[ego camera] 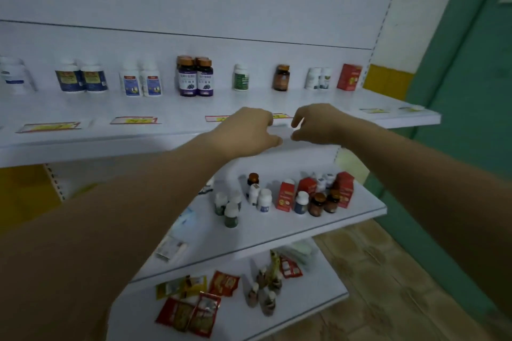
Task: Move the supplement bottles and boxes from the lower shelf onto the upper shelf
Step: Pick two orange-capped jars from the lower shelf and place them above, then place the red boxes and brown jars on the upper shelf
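The white upper shelf [83, 108] carries a row of supplement bottles along its back, among them purple-labelled bottles [195, 77], a green-labelled bottle [240, 78], a brown bottle [281, 78] and a red box [349, 77] at the right end. On the lower shelf [277, 230] stand several small bottles and red boxes [286, 196]. My left hand [243, 133] and my right hand [318, 124] hover side by side over the upper shelf's front edge. Both have curled, parted fingers and hold nothing.
Price tags [135, 120] lie along the upper shelf's front. A bottom shelf [318, 304] holds red sachets and small bottles. A green wall [471, 91] stands to the right, with tiled floor [388, 271] below it.
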`<state>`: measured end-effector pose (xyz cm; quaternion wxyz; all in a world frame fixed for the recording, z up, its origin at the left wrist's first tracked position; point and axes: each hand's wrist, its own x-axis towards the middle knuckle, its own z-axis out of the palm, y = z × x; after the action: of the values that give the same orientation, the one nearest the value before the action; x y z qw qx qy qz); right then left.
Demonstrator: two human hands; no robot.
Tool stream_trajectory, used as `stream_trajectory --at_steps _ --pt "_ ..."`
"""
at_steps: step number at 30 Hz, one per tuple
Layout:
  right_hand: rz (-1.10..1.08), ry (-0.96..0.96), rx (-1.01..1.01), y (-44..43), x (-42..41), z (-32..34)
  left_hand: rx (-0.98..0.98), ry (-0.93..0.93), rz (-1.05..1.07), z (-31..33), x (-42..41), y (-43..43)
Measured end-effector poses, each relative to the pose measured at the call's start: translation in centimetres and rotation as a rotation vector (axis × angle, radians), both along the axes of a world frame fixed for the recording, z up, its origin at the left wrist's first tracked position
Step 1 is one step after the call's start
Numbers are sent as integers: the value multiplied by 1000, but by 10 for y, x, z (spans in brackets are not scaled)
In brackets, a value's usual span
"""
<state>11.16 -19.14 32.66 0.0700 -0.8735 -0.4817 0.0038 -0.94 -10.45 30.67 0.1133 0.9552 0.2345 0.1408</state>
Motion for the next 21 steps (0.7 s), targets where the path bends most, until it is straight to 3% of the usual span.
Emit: stream_trajectory --at_steps 10,21 --pt "-129 156 -96 -89 98 -68 -205 210 -83 -75 89 -51" --pt "6 228 -304 -87 251 -149 -367 358 140 -160 195 -44"
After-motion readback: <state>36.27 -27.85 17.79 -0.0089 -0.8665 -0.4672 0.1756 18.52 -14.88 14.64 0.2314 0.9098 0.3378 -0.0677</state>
